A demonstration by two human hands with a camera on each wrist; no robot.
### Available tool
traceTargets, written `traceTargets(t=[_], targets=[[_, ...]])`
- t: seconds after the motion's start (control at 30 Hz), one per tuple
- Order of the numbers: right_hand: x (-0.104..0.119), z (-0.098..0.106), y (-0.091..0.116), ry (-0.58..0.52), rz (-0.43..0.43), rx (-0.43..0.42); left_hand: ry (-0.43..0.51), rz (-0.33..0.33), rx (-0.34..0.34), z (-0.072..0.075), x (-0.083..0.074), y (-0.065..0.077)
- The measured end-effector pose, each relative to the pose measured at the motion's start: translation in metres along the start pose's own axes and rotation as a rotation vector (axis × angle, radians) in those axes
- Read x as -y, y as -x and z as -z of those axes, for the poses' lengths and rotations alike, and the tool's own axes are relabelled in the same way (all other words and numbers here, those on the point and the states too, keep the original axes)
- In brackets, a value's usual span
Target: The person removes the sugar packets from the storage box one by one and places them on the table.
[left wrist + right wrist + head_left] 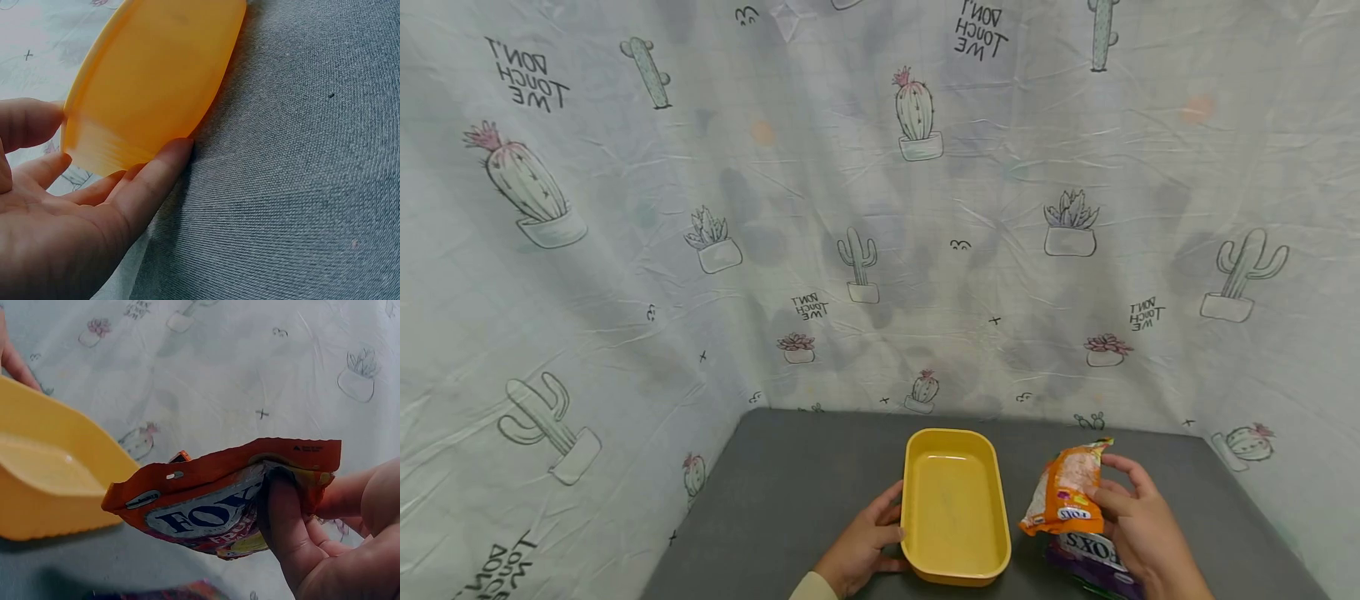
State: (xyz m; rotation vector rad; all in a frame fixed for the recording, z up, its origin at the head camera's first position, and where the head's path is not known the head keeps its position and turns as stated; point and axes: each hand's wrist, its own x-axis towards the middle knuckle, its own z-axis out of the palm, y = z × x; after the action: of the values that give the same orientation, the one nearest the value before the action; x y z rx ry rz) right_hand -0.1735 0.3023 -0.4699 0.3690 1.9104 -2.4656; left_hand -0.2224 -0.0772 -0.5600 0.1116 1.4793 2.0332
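A yellow rectangular container stands on the dark table in the head view. My left hand grips its left side, fingers spread over the outer wall and the thumb by the rim. In the left wrist view, fingertips press the container's wall from rim to base. Right of the container, my right hand pinches an orange candy bag by its side. The bag's front bears large FOX lettering in the right wrist view. Below it lies a purple candy bag, partly hidden by the hand and the orange bag.
A dark grey cloth-covered table extends left and right of the container. Behind and beside it hangs a pale curtain printed with cacti and mirrored writing.
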Motion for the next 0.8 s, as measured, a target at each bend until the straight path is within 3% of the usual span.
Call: traceTargets(t=[0.33, 0.8], targets=[[-0.02, 0.043, 0.007, 0.028, -0.14, -0.018, 0.002, 0.017, -0.013, -0.001, 0.001, 0.001], [-0.038, 0.075, 0.008, 0.14, -0.301, -0.154, 0.01, -0.003, 0.017, 0.0, 0.001, 0.001]])
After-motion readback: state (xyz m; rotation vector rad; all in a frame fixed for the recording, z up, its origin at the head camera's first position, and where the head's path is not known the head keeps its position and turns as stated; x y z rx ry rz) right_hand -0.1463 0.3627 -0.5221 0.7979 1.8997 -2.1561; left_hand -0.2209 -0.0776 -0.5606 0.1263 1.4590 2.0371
